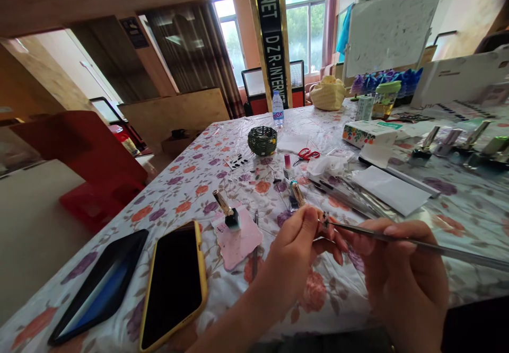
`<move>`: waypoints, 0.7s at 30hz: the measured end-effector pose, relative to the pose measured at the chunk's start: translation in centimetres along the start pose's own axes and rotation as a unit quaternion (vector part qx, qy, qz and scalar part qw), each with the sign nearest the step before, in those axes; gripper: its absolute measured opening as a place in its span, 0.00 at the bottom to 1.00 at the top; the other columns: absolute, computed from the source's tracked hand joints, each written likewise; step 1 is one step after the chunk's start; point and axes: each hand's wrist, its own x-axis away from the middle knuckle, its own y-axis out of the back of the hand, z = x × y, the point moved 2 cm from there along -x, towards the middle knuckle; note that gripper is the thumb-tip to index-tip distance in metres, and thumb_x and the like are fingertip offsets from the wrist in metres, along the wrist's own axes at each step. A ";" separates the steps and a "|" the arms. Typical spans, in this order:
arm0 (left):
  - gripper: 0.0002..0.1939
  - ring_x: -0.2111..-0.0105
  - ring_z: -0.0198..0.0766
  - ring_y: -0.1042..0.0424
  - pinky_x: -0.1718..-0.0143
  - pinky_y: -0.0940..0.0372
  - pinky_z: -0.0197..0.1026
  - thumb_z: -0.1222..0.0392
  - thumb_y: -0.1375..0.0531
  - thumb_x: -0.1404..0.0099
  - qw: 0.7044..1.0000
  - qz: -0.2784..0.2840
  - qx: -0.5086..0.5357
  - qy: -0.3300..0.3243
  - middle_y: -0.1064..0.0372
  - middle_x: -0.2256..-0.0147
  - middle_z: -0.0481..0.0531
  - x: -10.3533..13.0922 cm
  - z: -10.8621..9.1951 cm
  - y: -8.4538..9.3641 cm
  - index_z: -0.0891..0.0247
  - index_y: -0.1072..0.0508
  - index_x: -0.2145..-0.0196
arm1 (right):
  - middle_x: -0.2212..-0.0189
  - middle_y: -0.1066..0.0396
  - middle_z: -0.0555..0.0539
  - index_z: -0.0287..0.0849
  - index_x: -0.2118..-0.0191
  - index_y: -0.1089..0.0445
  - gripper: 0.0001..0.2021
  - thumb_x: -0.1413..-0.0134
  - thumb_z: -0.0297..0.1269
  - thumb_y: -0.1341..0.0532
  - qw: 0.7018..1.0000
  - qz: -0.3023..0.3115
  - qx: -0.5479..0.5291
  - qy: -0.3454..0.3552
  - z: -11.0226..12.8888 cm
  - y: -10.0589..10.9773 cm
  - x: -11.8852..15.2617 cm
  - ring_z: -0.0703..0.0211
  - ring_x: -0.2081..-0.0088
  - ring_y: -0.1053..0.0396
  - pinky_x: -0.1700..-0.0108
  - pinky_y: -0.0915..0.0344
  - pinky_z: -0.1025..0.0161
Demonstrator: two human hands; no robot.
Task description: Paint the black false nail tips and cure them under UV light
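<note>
My left hand point(294, 247) is closed in a pinch on a small pale false nail point(325, 219) with dark spots. My right hand point(401, 268) grips a thin nail-art brush point(369, 231), and the brush's fine tip meets the nail or comes very close to it. Just beyond my left hand stands a nail polish bottle point(295, 196) with a gold cap, and a pink-capped bottle point(288, 168) is behind it. Another gold-capped polish bottle point(230, 215) stands on a pink card point(238, 244). A thin tool point(255, 241) lies along the card's right edge.
Two phones, one dark point(101, 287) and one yellow-cased point(175, 284), lie at the left on the flowered tablecloth. Farther back are a woven basket point(262, 141), red scissors point(309, 154) and a water bottle point(278, 110). White paper point(392, 188) and several polish bottles point(425, 146) occupy the right.
</note>
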 end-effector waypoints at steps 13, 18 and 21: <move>0.13 0.72 0.34 0.35 0.70 0.40 0.37 0.57 0.54 0.33 1.000 0.005 0.014 0.000 0.40 0.74 0.50 0.1 0.0 0.0 0.65 0.39 0.73 | 0.68 0.33 0.50 0.47 0.65 0.38 0.03 0.42 0.35 0.47 1.000 0.000 0.013 0.001 0.0 0.2 0.2 0.66 0.68 0.34 0.63 0.35 0.64; 0.14 0.72 0.34 0.35 0.70 0.40 0.37 0.55 0.54 0.34 1.000 0.011 0.011 -0.003 0.39 0.74 0.50 0.2 0.1 -0.1 0.65 0.39 0.73 | 0.66 0.33 0.50 0.47 0.64 0.37 0.03 0.43 0.37 0.46 1.000 -0.012 0.016 -0.003 -0.1 0.5 0.3 0.64 0.67 0.35 0.68 0.36 0.64; 0.14 0.72 0.34 0.35 0.71 0.40 0.36 0.55 0.54 0.34 1.000 0.015 0.011 -0.008 0.40 0.74 0.50 0.2 0.0 -0.2 0.65 0.39 0.73 | 0.66 0.33 0.50 0.47 0.65 0.37 0.03 0.43 0.38 0.46 1.000 -0.020 0.009 0.002 -0.1 0.5 0.3 0.64 0.68 0.36 0.69 0.37 0.64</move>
